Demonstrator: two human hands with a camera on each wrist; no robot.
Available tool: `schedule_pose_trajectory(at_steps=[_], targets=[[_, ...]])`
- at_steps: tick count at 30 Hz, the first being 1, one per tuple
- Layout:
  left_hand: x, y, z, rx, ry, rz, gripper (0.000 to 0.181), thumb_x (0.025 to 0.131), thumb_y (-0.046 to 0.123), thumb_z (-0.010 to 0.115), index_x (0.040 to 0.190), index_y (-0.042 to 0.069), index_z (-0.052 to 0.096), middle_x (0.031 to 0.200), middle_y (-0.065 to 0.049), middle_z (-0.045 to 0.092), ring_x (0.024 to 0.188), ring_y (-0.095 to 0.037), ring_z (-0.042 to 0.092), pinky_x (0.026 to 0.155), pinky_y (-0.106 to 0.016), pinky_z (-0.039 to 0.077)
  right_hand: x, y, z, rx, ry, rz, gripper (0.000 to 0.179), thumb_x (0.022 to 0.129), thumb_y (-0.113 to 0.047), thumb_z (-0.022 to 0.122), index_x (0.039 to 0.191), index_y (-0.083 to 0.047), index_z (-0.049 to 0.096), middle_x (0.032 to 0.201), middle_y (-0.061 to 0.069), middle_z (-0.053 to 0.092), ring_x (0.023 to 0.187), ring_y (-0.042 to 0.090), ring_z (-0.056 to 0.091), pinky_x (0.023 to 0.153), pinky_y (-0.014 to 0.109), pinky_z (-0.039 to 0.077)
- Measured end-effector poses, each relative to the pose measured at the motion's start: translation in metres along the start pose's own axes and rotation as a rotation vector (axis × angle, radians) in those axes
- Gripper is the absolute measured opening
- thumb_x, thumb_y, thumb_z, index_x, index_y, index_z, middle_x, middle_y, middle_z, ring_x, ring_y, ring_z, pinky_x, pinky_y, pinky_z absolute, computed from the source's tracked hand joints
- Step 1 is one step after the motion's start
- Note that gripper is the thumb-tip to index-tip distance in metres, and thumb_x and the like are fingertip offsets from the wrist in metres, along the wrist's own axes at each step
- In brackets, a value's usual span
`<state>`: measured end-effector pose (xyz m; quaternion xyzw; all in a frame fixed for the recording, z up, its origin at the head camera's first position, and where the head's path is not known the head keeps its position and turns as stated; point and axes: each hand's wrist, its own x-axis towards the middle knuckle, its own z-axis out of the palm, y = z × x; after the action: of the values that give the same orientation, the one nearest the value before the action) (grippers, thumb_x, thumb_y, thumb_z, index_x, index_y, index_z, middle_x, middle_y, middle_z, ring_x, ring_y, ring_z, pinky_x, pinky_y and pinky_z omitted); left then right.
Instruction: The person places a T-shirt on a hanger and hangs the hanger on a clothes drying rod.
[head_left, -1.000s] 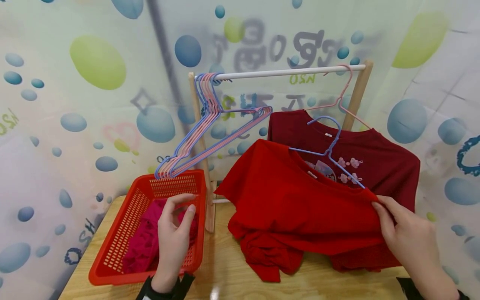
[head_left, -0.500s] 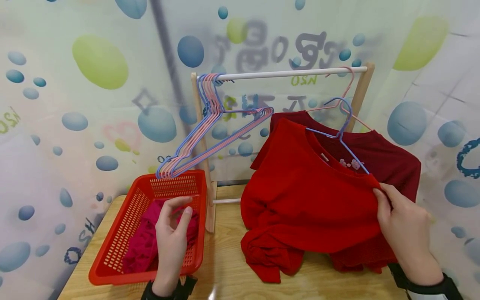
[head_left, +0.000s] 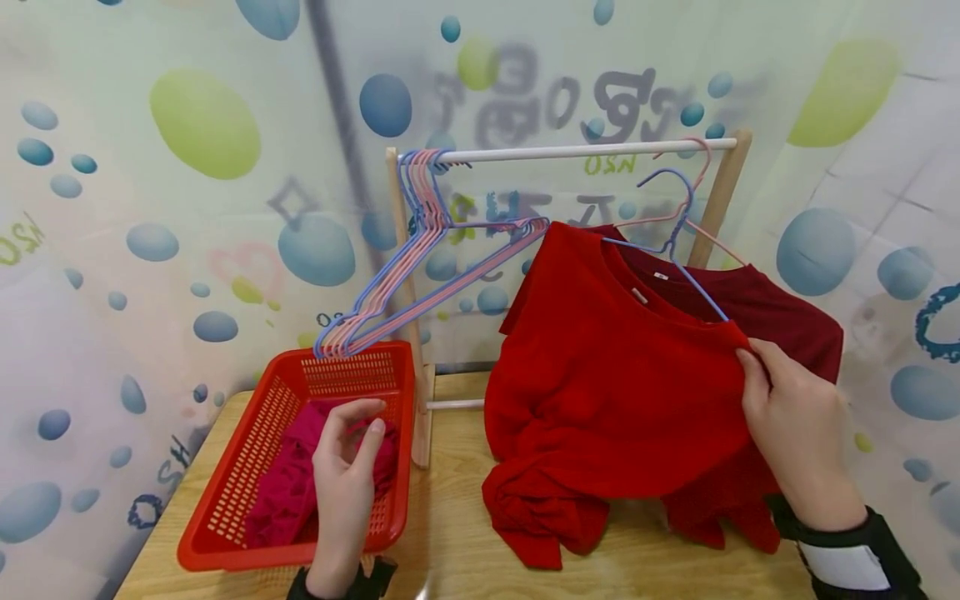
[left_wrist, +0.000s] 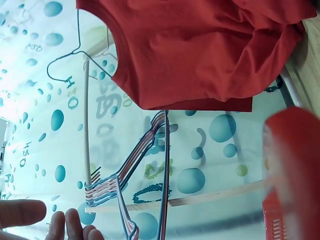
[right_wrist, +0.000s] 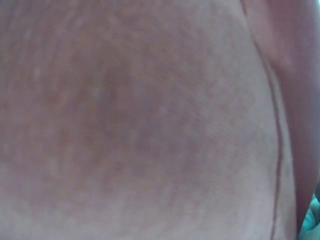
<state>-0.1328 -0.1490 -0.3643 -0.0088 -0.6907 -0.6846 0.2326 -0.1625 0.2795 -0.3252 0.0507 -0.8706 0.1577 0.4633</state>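
Note:
My right hand [head_left: 798, 425] pinches the shoulder of a bright red T-shirt [head_left: 615, 392] between thumb and fingers. A blue hanger [head_left: 678, 221] sits inside the shirt's neck, its hook pointing up just below the rack's rail. In the left wrist view the red T-shirt [left_wrist: 200, 50] spreads across the top with its hanger at the neckline. My left hand [head_left: 345, 483] is held over the red basket [head_left: 296, 554], fingers loosely curved and holding nothing. Blurred skin of my right hand [right_wrist: 150, 120] fills most of the right wrist view.
A dark red T-shirt [head_left: 795, 325] hangs on a pink hanger [head_left: 705, 158] at the rail's right end, behind the bright red one. Several blue and pink hangers [head_left: 420, 225] crowd the rail's left end. Magenta cloth [head_left: 288, 492] lies in the basket on the wooden table [head_left: 450, 533].
The red T-shirt with its blue hanger has risen toward the rail, its left shoulder first shifting right, then swinging back left. My right hand has moved up with it; the left stays about still.

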Motion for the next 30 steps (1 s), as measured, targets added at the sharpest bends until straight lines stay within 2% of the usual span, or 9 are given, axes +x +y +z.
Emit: schedule_pose_trajectory(at_steps=[2, 5, 6, 17, 26, 30], targets=[[0.000, -0.001, 0.000, -0.001, -0.001, -0.006, 0.020, 0.095, 0.008, 0.055, 0.115, 0.005, 0.056, 0.116, -0.010, 0.058, 0.110, -0.019, 0.052, 0.088, -0.020, 0.046, 0.005, -0.001, 0.002, 0.009, 0.002, 0.001, 0.023, 0.090, -0.011, 0.062, 0.107, 0.003, 0.065, 0.088, 0.028, 0.067, 0.057, 0.041, 0.056, 0.050, 0.036, 0.047], [0.000, -0.001, -0.001, -0.003, -0.003, -0.011, 0.020, 0.095, 0.007, 0.055, 0.115, 0.005, 0.056, 0.115, -0.009, 0.058, 0.110, -0.020, 0.051, 0.088, -0.020, 0.045, 0.011, -0.002, 0.004, 0.021, -0.010, 0.017, 0.024, 0.092, -0.011, 0.060, 0.110, 0.004, 0.064, 0.091, 0.028, 0.066, 0.061, 0.043, 0.056, 0.059, 0.055, 0.047], [-0.001, -0.001, -0.001, -0.004, -0.004, -0.012, 0.020, 0.095, 0.008, 0.055, 0.115, 0.005, 0.056, 0.115, -0.008, 0.058, 0.110, -0.020, 0.051, 0.088, -0.021, 0.046, 0.013, -0.003, 0.005, 0.026, -0.015, 0.024, 0.025, 0.092, -0.011, 0.059, 0.111, 0.004, 0.064, 0.093, 0.029, 0.066, 0.063, 0.044, 0.057, 0.063, 0.058, 0.047], [0.000, -0.002, -0.002, -0.001, 0.005, -0.016, 0.020, 0.096, 0.009, 0.055, 0.115, 0.005, 0.056, 0.118, -0.014, 0.057, 0.111, -0.019, 0.052, 0.089, -0.022, 0.045, 0.037, 0.001, 0.012, 0.050, -0.024, 0.029, 0.029, 0.094, -0.015, 0.055, 0.113, 0.005, 0.064, 0.098, 0.030, 0.065, 0.071, 0.047, 0.056, 0.070, 0.062, 0.046], [0.001, -0.005, 0.000, -0.003, 0.010, -0.015, 0.020, 0.096, 0.009, 0.055, 0.115, 0.004, 0.055, 0.115, -0.009, 0.059, 0.110, -0.019, 0.052, 0.088, -0.021, 0.044, 0.057, 0.006, 0.014, 0.005, -0.051, 0.004, 0.030, 0.094, -0.016, 0.055, 0.110, 0.006, 0.065, 0.096, 0.030, 0.066, 0.075, 0.050, 0.057, 0.075, 0.065, 0.044], [0.001, -0.006, 0.001, -0.006, 0.007, -0.013, 0.020, 0.095, 0.009, 0.055, 0.115, 0.004, 0.056, 0.114, -0.007, 0.059, 0.110, -0.019, 0.052, 0.089, -0.022, 0.045, 0.065, 0.009, 0.013, -0.021, -0.045, -0.018, 0.028, 0.092, -0.014, 0.056, 0.108, 0.008, 0.065, 0.095, 0.032, 0.065, 0.076, 0.052, 0.057, 0.073, 0.066, 0.044]])
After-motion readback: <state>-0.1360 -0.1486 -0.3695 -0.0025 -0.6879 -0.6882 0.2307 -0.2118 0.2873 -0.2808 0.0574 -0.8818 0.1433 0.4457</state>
